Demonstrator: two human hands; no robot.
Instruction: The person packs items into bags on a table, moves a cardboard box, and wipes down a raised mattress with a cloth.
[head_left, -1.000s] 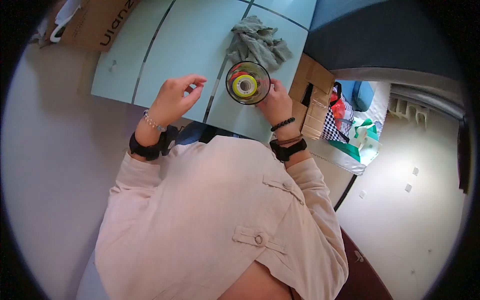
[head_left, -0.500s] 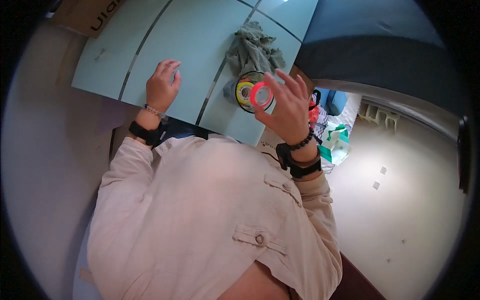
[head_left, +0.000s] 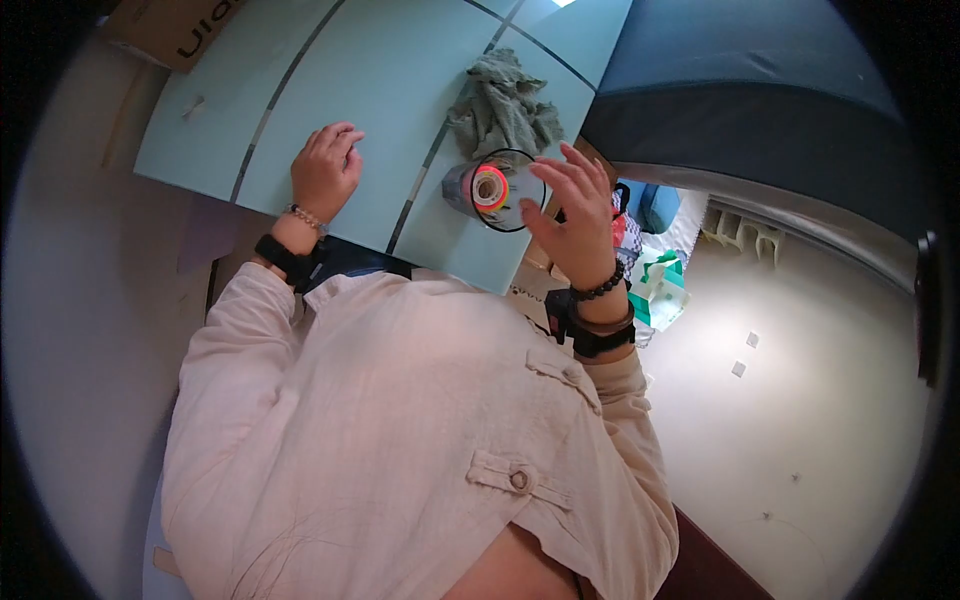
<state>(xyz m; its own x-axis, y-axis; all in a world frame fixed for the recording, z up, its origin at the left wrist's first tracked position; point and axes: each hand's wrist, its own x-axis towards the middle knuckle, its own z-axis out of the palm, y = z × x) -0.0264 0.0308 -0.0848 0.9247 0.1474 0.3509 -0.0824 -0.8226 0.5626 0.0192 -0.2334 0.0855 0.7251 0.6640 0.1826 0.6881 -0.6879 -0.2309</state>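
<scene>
A see-through container with a black rim [head_left: 478, 222] stands near the table's right front edge. Inside it lies a pinkish-red tape roll [head_left: 503, 184], with a bit of yellow showing at its edge. Beside the container's right rim is my right hand [head_left: 577, 215], fingers and thumb spread and holding nothing; the fingertips overlap the rim in this view. My left hand [head_left: 325, 172] is over the left part of the table, loosely bent, thumb apart from the fingers, with nothing in it.
A crumpled grey-green cloth [head_left: 503, 105] lies just behind the container on the glass-topped table [head_left: 370, 110]. A cardboard box [head_left: 170, 30] sits at the far left corner. Right of the table are bags [head_left: 660, 290] and a dark padded surface [head_left: 730, 90].
The pinkish-red tape roll has left my right hand and dropped into the container, covering most of the yellow roll. My right hand has opened at the rim. My left hand has hardly moved.
</scene>
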